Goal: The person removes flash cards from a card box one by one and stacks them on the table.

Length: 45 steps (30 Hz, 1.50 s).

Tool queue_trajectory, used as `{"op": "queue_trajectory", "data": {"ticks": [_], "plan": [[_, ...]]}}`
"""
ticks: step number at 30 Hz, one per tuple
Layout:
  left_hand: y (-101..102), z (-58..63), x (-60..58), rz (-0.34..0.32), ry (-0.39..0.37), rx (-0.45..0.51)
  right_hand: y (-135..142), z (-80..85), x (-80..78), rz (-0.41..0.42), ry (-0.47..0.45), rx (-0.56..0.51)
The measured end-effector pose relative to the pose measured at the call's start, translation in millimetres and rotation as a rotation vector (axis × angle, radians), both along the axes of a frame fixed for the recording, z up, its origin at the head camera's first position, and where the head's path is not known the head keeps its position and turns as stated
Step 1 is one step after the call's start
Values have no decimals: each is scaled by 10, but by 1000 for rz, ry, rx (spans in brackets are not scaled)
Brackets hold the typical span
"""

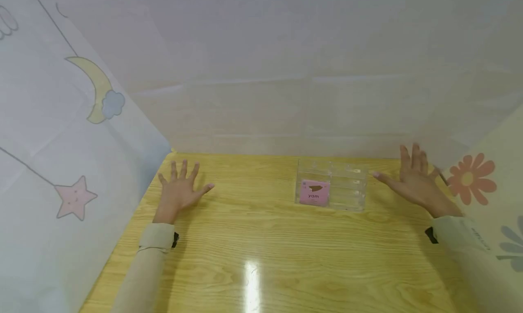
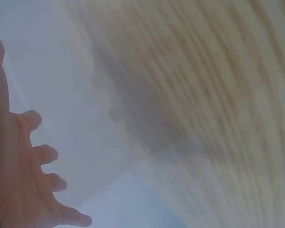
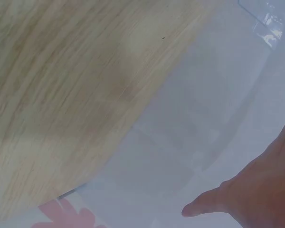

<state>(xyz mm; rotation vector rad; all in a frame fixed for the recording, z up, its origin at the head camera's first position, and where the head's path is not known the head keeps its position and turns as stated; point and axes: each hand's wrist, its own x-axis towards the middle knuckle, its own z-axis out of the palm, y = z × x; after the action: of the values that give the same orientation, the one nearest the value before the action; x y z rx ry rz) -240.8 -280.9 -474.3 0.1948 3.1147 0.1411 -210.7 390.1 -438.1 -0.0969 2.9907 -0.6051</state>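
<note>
My left hand point(image 1: 178, 193) is spread over the left side of the wooden table, fingers straight and apart, holding nothing. On the right, my right hand point(image 1: 417, 186) is also spread with straight fingers and holds nothing. Its thumb points toward a clear plastic compartment tray point(image 1: 346, 208), just left of it. A pink card point(image 1: 313, 198) printed "yam" with a brown picture lies in the tray's lower left part. In the left wrist view the left hand point(image 2: 19, 175) shows its splayed fingers. Part of the right hand point(image 3: 261, 190) appears in the right wrist view.
The wooden table point(image 1: 245, 231) meets a pale sheet wall point(image 1: 253, 100) at the back. A left sheet carries a moon point(image 1: 96, 86) and a pink star point(image 1: 75, 198). An orange flower point(image 1: 471, 178) marks the right sheet, close to the right hand.
</note>
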Motion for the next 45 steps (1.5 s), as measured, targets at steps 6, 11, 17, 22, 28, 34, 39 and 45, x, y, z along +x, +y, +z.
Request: {"op": "queue_trajectory", "data": {"ticks": [6,11,17,22,28,34,39,45], "plan": [[125,43,-6,-26,31,-30,-88,18,-27,27,44,-13],[230,111,11,-49,36,-7,-187,41,-39,52,60,-34],[345,142,55,-101,56,24,-283,61,-20,58,28,-37],[449,163,98,-157,97,31,-358,63,-39,67,-12,-59],[593,223,135,-200,108,12,-463,93,-58,78,-13,-63],[741,248,121,-203,132,29,-544,138,-42,95,14,-17],[852,247,121,-221,158,60,-579,121,-19,103,23,-23],[925,240,161,-231,185,63,-687,80,-45,131,46,-15]]}}
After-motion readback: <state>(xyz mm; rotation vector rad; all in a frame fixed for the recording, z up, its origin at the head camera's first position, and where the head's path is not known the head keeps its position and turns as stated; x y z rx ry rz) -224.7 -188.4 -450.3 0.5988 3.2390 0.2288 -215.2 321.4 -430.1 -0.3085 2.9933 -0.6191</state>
